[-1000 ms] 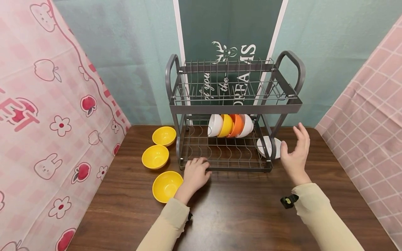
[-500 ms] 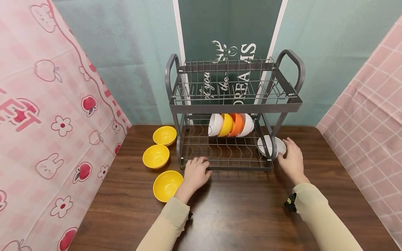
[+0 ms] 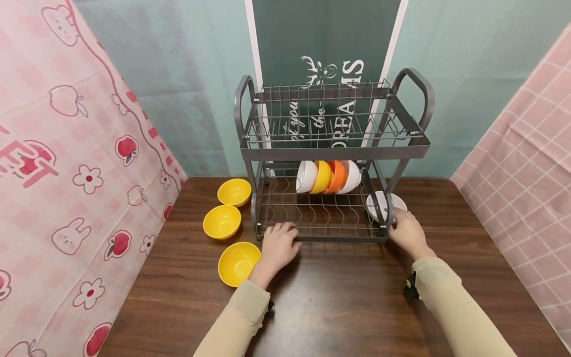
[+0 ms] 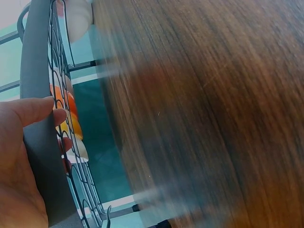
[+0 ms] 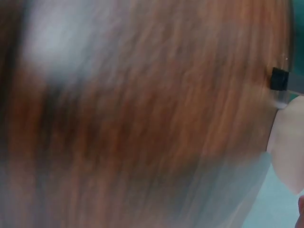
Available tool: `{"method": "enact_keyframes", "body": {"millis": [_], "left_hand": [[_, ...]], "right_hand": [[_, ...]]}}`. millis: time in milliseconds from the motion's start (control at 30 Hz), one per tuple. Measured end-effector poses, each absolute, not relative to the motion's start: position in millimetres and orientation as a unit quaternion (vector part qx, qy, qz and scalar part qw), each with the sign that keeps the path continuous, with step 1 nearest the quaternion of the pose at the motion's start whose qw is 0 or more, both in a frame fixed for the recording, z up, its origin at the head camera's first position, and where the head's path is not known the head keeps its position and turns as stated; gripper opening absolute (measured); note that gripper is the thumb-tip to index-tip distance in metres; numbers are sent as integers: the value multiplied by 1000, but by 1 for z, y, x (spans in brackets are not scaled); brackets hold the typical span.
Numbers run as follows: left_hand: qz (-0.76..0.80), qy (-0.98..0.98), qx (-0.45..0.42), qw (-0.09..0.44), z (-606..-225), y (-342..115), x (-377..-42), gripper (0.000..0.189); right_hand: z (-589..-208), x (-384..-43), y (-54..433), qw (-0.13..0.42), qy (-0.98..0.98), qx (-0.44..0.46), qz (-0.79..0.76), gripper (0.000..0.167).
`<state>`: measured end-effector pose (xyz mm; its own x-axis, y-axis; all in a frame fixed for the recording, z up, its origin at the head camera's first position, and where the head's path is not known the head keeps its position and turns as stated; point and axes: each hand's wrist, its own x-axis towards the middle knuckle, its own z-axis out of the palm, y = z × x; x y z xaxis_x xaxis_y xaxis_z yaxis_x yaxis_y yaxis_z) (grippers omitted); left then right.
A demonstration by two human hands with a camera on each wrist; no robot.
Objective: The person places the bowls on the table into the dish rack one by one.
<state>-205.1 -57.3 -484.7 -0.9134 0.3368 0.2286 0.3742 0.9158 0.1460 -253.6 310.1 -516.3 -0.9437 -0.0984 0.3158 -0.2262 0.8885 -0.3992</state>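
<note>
Head view: the right hand is at the lower right front corner of the grey dish rack, just beside the loose white bowl. A second ago it was raised beside the rack with thumb and fingers spread wide; now it has come down and in, past the bowl's outer side. The bowl sits on the table outside the rack, partly hidden by its side rail. Meanwhile the left hand stays at the lower front edge, and the row of four bowls inside keeps its place, as do the three yellow bowls on the left. This shift brings both hands to the rack's front, so the work seems centred on its right corner and the bowl next to it.

Left wrist view: the hand grips the front bar, thumb on the near side and fingertips curled around the other.

Right wrist view: mostly blurred wood, with a black foot, a pale piece of bowl and a sliver of finger at the edge. Whether the right hand holds the bowl, the rack or neither, I cannot tell.
</note>
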Motion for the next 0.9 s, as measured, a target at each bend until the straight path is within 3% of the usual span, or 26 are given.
{"method": "enact_keyframes", "body": {"millis": [367,600,900], "left_hand": [[-91,-973,-183,111,-482,-57,-204,19],[-92,-972,-184,115,-484,-56,-205,18],[-93,-973,-183,109,-482,-56,-204,19]], "right_hand": [[-525,-253,312,125,-975,125,137,24],[-525,-256,315,112,-978,140,105,10],[-524,-255,315,122,-978,135,104,15]]}}
